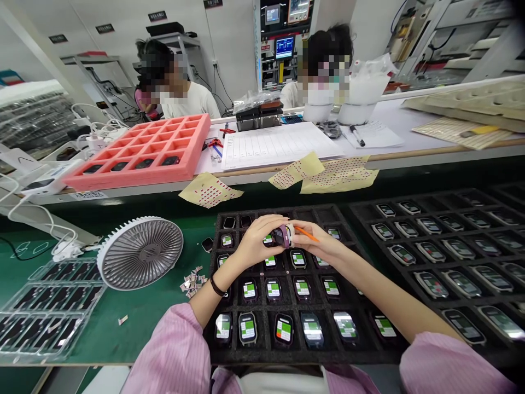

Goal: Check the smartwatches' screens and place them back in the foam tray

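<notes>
Black moulded tray sits at the front of the bench, most of its pockets holding smartwatches with green-and-white screen labels, while a few dark, unlabelled ones lie along its far row. Above the tray's middle, the left hand and right hand close around a watch, the right also pinching an orange stick. A grey desk fan and scattered label scraps lie just left of the tray.
</notes>
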Demonstrator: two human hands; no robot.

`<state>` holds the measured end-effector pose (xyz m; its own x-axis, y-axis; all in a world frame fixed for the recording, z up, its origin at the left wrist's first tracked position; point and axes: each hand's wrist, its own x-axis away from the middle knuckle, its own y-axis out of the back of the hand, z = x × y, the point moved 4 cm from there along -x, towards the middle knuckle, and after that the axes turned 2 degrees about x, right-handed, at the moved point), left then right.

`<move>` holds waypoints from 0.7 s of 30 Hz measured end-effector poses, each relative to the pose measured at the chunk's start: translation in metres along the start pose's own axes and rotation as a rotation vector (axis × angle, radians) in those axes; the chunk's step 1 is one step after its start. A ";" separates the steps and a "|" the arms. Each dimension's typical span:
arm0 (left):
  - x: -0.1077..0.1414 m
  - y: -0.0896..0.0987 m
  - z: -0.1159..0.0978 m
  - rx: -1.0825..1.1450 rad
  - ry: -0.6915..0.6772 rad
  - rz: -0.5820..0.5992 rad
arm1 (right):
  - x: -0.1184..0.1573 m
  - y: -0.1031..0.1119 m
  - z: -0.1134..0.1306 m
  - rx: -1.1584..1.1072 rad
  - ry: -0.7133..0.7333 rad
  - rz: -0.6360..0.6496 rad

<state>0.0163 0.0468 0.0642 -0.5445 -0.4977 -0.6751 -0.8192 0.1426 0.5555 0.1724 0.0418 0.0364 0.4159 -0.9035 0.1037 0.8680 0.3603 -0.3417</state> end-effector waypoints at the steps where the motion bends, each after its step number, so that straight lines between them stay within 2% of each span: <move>1: 0.001 -0.001 0.000 0.007 0.015 0.007 | 0.000 0.000 0.000 0.001 -0.002 -0.003; 5: 0.002 -0.003 0.002 0.000 0.076 0.032 | 0.002 -0.001 0.003 0.029 -0.018 -0.016; 11: 0.001 -0.004 -0.002 0.001 0.036 0.009 | 0.003 -0.006 0.007 0.087 0.003 -0.064; 16: 0.001 -0.004 -0.001 0.009 0.063 0.000 | 0.000 -0.007 0.004 0.194 0.060 -0.096; 18: 0.001 -0.002 0.000 0.007 0.071 -0.032 | -0.001 -0.004 0.008 0.259 0.113 -0.119; 21: -0.001 0.005 -0.001 0.006 0.115 -0.078 | 0.007 0.003 0.027 0.340 0.312 -0.205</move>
<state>0.0131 0.0464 0.0678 -0.4546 -0.6026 -0.6559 -0.8596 0.1039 0.5003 0.1855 0.0427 0.0616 0.1720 -0.9711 -0.1655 0.9841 0.1768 -0.0146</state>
